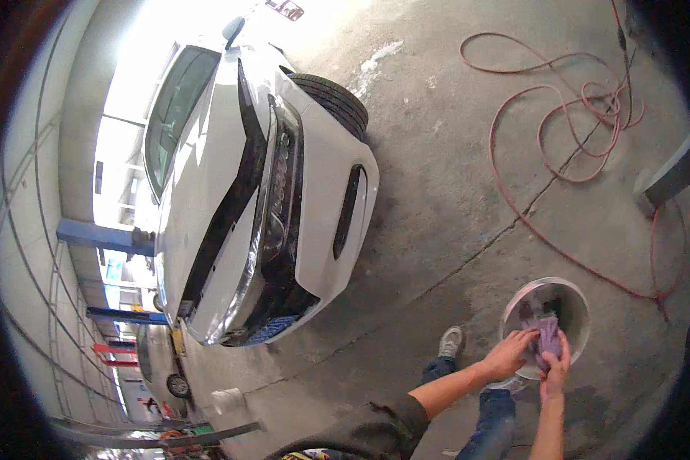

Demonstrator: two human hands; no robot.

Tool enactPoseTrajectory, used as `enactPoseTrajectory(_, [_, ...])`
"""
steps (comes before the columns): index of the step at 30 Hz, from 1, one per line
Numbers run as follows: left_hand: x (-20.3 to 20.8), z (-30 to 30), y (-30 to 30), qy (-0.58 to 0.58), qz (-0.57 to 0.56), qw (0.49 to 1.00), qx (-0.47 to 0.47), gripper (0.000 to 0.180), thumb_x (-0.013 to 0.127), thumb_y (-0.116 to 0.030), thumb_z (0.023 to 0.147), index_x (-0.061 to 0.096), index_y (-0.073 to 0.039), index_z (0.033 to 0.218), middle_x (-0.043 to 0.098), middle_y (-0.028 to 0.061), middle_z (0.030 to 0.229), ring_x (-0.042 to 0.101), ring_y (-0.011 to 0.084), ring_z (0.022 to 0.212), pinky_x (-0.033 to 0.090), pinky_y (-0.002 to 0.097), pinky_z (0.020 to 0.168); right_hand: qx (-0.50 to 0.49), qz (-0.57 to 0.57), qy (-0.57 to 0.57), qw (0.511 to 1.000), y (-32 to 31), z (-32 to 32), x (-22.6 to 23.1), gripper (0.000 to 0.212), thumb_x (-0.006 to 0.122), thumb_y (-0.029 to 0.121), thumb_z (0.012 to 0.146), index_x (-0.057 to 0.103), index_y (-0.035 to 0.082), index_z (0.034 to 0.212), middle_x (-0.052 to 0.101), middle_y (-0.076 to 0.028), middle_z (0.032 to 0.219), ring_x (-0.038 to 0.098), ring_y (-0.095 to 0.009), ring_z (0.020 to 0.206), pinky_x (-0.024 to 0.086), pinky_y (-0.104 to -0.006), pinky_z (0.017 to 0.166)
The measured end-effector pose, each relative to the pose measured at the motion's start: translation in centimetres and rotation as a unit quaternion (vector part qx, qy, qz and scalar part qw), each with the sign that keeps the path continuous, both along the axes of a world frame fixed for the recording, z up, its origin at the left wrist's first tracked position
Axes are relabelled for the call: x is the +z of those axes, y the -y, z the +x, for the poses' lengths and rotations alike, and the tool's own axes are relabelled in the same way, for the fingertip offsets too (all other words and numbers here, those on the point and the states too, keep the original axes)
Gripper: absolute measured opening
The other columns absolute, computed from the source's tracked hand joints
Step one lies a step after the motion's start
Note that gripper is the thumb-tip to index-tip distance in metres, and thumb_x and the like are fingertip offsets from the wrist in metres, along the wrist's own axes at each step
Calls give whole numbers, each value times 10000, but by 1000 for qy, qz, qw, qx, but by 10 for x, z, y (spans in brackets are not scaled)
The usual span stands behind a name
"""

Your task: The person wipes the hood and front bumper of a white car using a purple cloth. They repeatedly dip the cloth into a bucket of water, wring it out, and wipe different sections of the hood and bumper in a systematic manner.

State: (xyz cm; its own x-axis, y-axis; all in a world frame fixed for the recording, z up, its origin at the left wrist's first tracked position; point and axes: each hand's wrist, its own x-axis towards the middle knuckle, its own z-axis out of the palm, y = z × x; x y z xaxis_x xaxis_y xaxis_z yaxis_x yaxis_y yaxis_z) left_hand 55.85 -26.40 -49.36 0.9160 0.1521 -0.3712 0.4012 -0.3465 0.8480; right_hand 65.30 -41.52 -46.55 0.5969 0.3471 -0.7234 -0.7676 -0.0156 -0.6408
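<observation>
We stood on a concrete floor [429,222], a white car [207,176] to our left and a red hose [492,157] looping away on the right. Over the mouth of a round bucket [576,322] — both close together — our left hand [510,353] and right hand [556,371] gripped a bunched purple cloth [548,339] between them.

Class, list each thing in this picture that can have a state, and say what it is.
Cloth: bunched, held over the bucket
Left hand: gripping the cloth
Right hand: gripping the cloth
Bucket: upright, open-topped
Hose: loosely looped
Tyre: tread showing
Car: parked indoors
</observation>
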Motion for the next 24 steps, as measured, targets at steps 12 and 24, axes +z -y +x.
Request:
enactPoseTrajectory(12, [74, 42, 21, 152, -55, 984, 78, 709, 776, -112, 752, 468, -56, 1388, 476, 178, 1441, 452, 374, 1326, 367, 429, 1115, -35, 130, 39, 990, 7, 25, 179, 556, 635, 142, 750, 532, -6, 1276, 612, -133, 1138, 628, -234, 989, 559, -344, 816])
enactPoseTrajectory(24, [128, 52, 18, 177, 70, 968, 161, 466, 737, -105, 714, 571, -25, 1143, 607, 157, 1045, 558, 378, 1038, 438, 464, 910, 55, -37, 77, 995, 58, 80, 59, 419, 599, 174, 949, 521, 107, 1355, 630, -7, 1133, 626, -105, 797, 431, -201, 540])
